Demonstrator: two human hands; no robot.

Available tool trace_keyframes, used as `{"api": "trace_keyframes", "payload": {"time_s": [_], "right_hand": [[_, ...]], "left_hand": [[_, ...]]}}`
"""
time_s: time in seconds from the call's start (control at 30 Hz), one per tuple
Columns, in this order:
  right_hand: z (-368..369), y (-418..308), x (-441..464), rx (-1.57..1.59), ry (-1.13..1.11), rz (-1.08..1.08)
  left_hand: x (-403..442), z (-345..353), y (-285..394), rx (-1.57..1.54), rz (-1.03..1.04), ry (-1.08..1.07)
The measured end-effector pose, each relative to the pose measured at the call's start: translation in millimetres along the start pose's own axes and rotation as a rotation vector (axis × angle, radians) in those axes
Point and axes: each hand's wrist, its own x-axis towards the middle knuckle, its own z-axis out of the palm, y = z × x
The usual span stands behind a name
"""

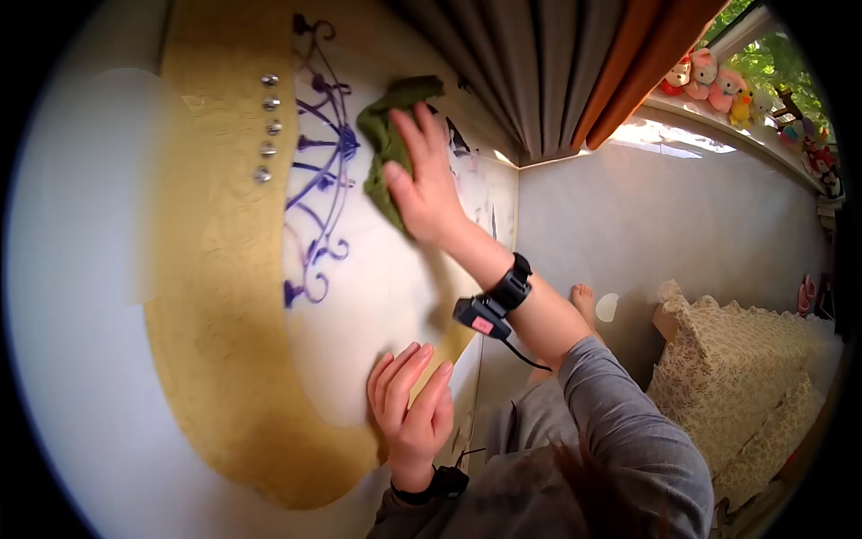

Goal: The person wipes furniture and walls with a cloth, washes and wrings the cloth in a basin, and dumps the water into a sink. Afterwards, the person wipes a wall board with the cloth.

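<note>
A crumpled green cloth (382, 148) lies against the white wall surface (359, 359). My right hand (426, 180) presses it there, fingers stretched upward over the cloth and thumb at its near edge. Just left of the cloth runs a purple scroll pattern (323, 180) on the white. Lower down, my left hand (411, 400) rests at the edge of the white area, fingers extended and slightly apart, holding nothing. Whether its palm fully touches the surface I cannot tell.
A yellow embossed band (224, 359) with several shiny round studs (268, 128) borders the white area. Grey and orange curtains (548, 72) hang at the top. Plush toys (718, 81) line the window sill. A floral ruffled cover (736, 377) is at the right, above the grey floor (620, 216).
</note>
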Motion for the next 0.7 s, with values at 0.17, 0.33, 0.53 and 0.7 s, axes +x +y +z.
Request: {"api": "trace_keyframes", "payload": {"time_s": [0.17, 0.33, 0.53, 0.7], "right_hand": [[-13, 154, -24, -0.062, 0.129, 0.228], [-11, 230, -88, -0.154, 0.156, 0.55], [-7, 65, -94, -0.067, 0.066, 0.419], [3, -47, -125, -0.018, -0.061, 0.155]], "left_hand": [[-6, 41, -13, -0.047, -0.007, -0.045], [-15, 48, -16, -0.147, 0.065, -0.023], [-18, 28, -13, -0.114, -0.008, 0.106], [-25, -7, -12, 0.064, 0.065, 0.102]]}}
